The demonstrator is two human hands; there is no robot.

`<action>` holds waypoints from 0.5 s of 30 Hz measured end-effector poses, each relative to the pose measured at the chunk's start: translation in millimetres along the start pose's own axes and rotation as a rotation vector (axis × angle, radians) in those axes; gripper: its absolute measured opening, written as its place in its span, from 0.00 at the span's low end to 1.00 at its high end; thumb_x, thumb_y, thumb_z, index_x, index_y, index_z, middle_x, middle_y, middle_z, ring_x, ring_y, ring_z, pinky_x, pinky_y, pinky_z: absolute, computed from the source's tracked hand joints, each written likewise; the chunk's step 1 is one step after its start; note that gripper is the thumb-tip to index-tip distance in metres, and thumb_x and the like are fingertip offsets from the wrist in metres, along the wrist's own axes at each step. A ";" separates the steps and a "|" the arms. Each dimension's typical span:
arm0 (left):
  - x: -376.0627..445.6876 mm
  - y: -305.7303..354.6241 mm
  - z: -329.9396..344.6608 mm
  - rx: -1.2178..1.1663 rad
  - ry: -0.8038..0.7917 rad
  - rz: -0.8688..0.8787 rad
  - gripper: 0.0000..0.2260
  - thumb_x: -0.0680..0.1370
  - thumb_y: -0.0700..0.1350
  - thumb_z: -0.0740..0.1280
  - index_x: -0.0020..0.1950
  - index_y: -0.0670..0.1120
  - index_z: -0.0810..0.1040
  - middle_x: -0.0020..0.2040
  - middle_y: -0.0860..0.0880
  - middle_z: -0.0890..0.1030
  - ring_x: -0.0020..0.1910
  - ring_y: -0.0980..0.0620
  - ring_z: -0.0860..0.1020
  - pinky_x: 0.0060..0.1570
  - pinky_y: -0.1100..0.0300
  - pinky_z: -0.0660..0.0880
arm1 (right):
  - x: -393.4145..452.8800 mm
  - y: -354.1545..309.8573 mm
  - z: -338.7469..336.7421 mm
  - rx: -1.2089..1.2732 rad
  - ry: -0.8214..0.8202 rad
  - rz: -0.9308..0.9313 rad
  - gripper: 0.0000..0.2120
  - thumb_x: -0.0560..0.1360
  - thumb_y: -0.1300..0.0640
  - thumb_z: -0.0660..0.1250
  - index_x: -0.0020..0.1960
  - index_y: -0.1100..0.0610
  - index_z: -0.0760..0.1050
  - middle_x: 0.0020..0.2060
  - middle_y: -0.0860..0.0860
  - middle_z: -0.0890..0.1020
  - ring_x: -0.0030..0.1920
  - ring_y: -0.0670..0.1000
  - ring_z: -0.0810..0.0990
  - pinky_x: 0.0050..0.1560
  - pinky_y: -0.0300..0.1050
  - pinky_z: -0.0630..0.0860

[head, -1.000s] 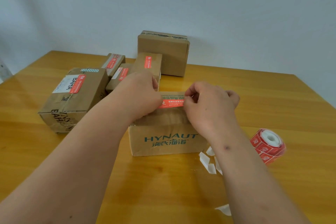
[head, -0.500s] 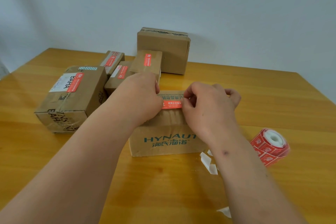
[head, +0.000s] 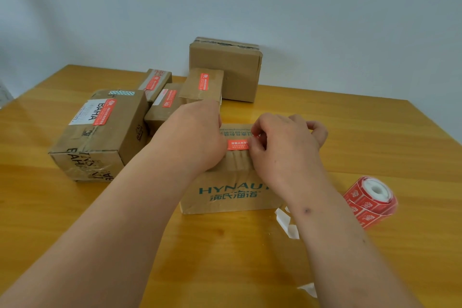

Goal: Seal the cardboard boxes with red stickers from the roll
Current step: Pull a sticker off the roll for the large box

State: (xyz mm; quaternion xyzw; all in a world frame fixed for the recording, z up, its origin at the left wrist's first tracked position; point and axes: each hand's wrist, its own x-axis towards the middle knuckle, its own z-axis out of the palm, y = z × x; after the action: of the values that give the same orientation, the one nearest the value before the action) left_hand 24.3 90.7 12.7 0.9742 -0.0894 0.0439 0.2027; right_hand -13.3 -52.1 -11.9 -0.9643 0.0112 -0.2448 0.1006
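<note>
A cardboard box printed HYNAUT stands in front of me on the wooden table. A red sticker lies across its top. My left hand pinches the sticker's left end and my right hand pinches its right end, both pressing it down on the box top. Both ends are hidden under my fingers. The roll of red stickers lies on the table to the right of the box.
Several stickered boxes sit at the left back: a large BAHA box and three small ones. A plain box stands by the wall. White backing scraps lie near the box, another near the front edge.
Both hands have stayed on the sticker's ends, which now lies lower and flatter on the box top. The view shifted slightly.
</note>
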 end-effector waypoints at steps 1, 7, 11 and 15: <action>-0.4 0.6 -0.1 0.008 0.002 0.000 0.07 0.76 0.46 0.67 0.52 0.52 0.72 0.44 0.55 0.74 0.43 0.54 0.73 0.33 0.63 0.68 | -0.1 0.0 -0.2 -0.001 0.001 -0.001 0.02 0.76 0.51 0.62 0.44 0.47 0.72 0.39 0.43 0.77 0.49 0.49 0.71 0.57 0.50 0.52; -6.4 5.3 0.7 0.064 0.059 0.008 0.10 0.76 0.45 0.68 0.54 0.50 0.70 0.46 0.50 0.77 0.37 0.54 0.72 0.28 0.62 0.66 | -1.2 -1.4 1.2 -0.007 0.017 0.006 0.02 0.75 0.51 0.63 0.44 0.47 0.72 0.40 0.43 0.76 0.49 0.49 0.71 0.56 0.49 0.51; -8.6 5.6 -0.8 0.070 0.059 -0.019 0.11 0.75 0.45 0.70 0.51 0.50 0.68 0.41 0.51 0.75 0.35 0.55 0.72 0.27 0.61 0.68 | -0.1 1.6 -1.7 0.003 0.027 0.050 0.06 0.73 0.49 0.65 0.50 0.47 0.74 0.44 0.42 0.71 0.52 0.49 0.73 0.58 0.50 0.52; -10.2 0.4 -6.7 0.020 0.061 -0.016 0.15 0.73 0.48 0.72 0.51 0.50 0.67 0.46 0.51 0.73 0.38 0.54 0.72 0.28 0.63 0.66 | -0.2 4.2 -6.1 0.044 -0.021 0.081 0.11 0.73 0.49 0.64 0.56 0.47 0.71 0.44 0.41 0.70 0.51 0.47 0.73 0.63 0.51 0.54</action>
State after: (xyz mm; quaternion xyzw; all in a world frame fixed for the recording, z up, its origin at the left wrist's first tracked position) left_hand 13.9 94.7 17.7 0.9750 -0.0750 0.0729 0.1959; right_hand -16.3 -57.3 -7.6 -0.9632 0.0437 -0.2304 0.1315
